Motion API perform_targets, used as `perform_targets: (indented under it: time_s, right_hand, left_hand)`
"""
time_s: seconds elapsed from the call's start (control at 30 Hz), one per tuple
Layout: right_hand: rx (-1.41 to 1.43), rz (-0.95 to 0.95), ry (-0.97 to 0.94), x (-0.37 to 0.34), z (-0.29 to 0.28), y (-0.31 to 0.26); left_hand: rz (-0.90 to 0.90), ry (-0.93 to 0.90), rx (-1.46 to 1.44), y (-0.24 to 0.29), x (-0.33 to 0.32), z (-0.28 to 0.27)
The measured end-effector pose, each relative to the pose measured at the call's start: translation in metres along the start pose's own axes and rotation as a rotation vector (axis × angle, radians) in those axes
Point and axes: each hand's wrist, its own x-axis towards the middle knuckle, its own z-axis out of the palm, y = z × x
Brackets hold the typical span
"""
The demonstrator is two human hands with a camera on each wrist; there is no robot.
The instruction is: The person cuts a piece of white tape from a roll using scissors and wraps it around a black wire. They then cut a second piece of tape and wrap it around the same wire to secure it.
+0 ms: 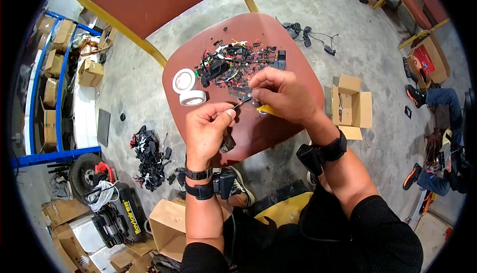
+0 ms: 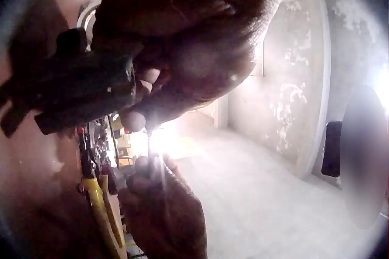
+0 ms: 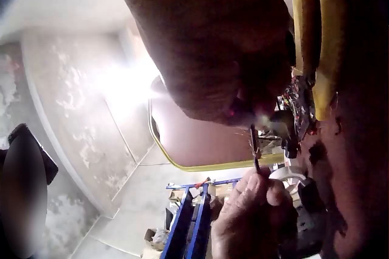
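A thin dark wire-like piece (image 1: 242, 103) runs between the two hands over the red chair seat (image 1: 298, 64). The left hand (image 1: 206, 129) pinches its lower end between thumb and forefinger, and a black connector (image 2: 85, 89) sits at the same hand's lower fingers. At the other end, the thumb and forefinger of the right hand (image 1: 283, 97) pinch the piece; it shows between both hands in the right wrist view. Yellow-handled pliers (image 3: 328, 58) are beside the right hand; whether that hand holds them, I cannot tell. Behind the hands lies a pile of black parts and wire scraps (image 1: 233, 62).
Two white tape rolls (image 1: 192, 98) are left of the pile. On the floor are a bundle of black connectors (image 1: 149, 156) at left and an open carton (image 1: 350, 106) at right. A blue shelf (image 1: 62, 74) stands far left. Another person's legs (image 1: 439, 102) show at far right.
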Motion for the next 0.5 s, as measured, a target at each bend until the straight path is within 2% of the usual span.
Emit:
perform_targets:
  time_s: [0.07,0.17,0.37,0.47,0.5]
  right_hand:
    - [0.032,0.031,0.048,0.001,-0.004,-0.001]
    - [-0.022,-0.044,0.059,-0.001,-0.010,0.000]
    - [-0.088,0.062,0.116,-0.014,-0.013,-0.010]
    - [-0.262,0.079,0.186,-0.020,-0.024,-0.007]
    - [-0.286,0.046,0.214,-0.021,-0.028,-0.001]
  left_hand:
    - [-0.014,0.004,-0.055,0.000,0.001,-0.001]
    - [-0.026,0.016,-0.024,0.006,-0.005,0.003]
    - [-0.039,0.036,0.127,0.008,-0.016,0.009]
    - [0.199,0.071,0.469,-0.010,-0.014,0.007]
    - [0.214,0.090,0.486,-0.009,-0.016,0.009]
